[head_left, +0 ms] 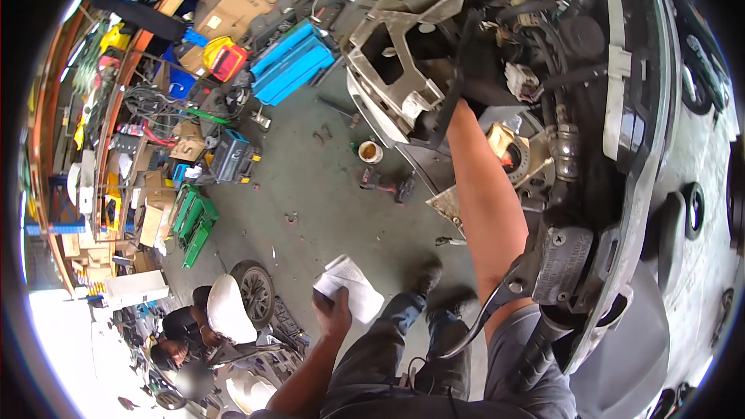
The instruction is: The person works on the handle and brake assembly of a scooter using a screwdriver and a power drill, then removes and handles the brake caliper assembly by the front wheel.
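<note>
My left hand is closed around a folded white sheet of paper with faint print, held out over the floor beside my legs. My right forearm stretches forward into the stripped body of a scooter. There, dark parts and a black strip hide my right hand, so its fingers do not show. Around that arm are a pale, dirty frame panel, a white electrical connector among dark hoses, and a brake disc. Close to my right elbow, a brake fluid reservoir sits on the handlebar.
On the floor ahead lie a cordless drill and a small tub. Blue and green toolboxes stand to the left, before crowded shelves. At lower left, a co-worker crouches by a white panel and a wheel.
</note>
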Demonstrator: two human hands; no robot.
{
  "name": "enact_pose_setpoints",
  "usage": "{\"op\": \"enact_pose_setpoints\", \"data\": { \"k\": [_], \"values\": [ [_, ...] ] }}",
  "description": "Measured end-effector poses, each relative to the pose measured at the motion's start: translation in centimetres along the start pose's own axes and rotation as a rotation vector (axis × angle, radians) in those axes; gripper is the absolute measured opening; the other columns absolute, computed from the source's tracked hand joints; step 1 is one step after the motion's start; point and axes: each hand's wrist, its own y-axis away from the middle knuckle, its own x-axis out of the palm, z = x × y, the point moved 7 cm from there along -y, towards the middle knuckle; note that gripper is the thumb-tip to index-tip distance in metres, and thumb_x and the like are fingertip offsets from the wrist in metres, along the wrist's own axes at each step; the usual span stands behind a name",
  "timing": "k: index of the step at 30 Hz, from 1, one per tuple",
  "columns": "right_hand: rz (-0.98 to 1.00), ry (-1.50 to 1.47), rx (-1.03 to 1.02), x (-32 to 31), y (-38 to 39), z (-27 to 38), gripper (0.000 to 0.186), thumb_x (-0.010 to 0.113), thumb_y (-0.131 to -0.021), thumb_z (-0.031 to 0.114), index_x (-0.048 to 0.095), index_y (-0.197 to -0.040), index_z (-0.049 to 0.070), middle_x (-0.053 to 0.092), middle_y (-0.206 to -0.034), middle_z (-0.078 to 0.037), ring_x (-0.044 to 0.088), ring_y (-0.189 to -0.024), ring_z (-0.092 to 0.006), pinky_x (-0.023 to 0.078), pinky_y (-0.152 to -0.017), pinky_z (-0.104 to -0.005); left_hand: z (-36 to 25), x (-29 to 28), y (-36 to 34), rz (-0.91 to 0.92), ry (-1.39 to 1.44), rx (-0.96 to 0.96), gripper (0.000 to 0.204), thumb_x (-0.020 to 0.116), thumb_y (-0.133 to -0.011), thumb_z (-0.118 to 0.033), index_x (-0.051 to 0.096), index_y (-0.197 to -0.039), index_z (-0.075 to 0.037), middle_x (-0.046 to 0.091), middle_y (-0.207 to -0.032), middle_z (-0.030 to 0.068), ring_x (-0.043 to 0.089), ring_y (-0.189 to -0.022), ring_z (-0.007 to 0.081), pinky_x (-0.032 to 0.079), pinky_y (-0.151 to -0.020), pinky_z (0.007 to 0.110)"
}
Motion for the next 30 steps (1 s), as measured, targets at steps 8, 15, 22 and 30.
{"op": "enact_pose_setpoints", "data": {
  "k": [8, 15, 22, 30],
  "values": [
    [-0.121, -0.011, -0.101, -2.5, 0.6, -0.1, 0.044, 0.057, -0.071, 0.034, 0.064, -0.103, 0.005, 0.061, -0.106, -0.019, 0.057, -0.1, -0.0341, 0.046, -0.088, -0.0393, -19.2, 2.8, -7.2, -0.179, -0.009, 0.829, 0.024, 0.067, -0.069, -0.018, 0.064, -0.092, -0.011, 0.062, -0.095, 0.0045, 0.056, -0.087, 0.0246, 0.045, -0.076, 0.038],
    [-0.481, -0.091, -0.229, -5.1, 8.9, 0.0, 0.053, 0.059, -0.066, 0.005, 0.049, -0.117, -0.007, 0.054, -0.11, -0.029, 0.052, -0.104, -0.0428, 0.04, -0.095, -0.0443, -19.8, 6.6, -8.7, -0.268, 0.132, 0.832, 0.026, 0.065, -0.067, -0.015, 0.062, -0.092, -0.015, 0.058, -0.099, 0.0059, 0.054, -0.091, 0.0282, 0.046, -0.077, 0.04],
    [-0.43, -0.751, -0.206, -5.2, 7.7, -0.6, 0.058, 0.052, -0.07, -0.01, 0.036, -0.125, -0.007, 0.051, -0.116, -0.021, 0.052, -0.107, -0.0278, 0.045, -0.089, -0.0366, -19.0, 7.6, -7.2, -0.199, 0.189, 0.828, 0.03, 0.065, -0.063, -0.011, 0.061, -0.093, -0.015, 0.057, -0.098, 0.0072, 0.054, -0.093, 0.0291, 0.046, -0.079, 0.04],
    [-0.637, -1.104, 0.021, -5.1, 13.5, -1.3, 0.06, 0.05, -0.073, -0.013, 0.036, -0.129, 0.002, 0.047, -0.116, -0.012, 0.05, -0.102, -0.0176, 0.047, -0.086, -0.0317, -17.5, 7.3, -7.0, -0.162, 0.14, 0.77, 0.026, 0.064, -0.063, -0.005, 0.058, -0.087, -0.011, 0.056, -0.098, 0.0102, 0.054, -0.092, 0.0294, 0.044, -0.079, 0.04]
  ]
}}
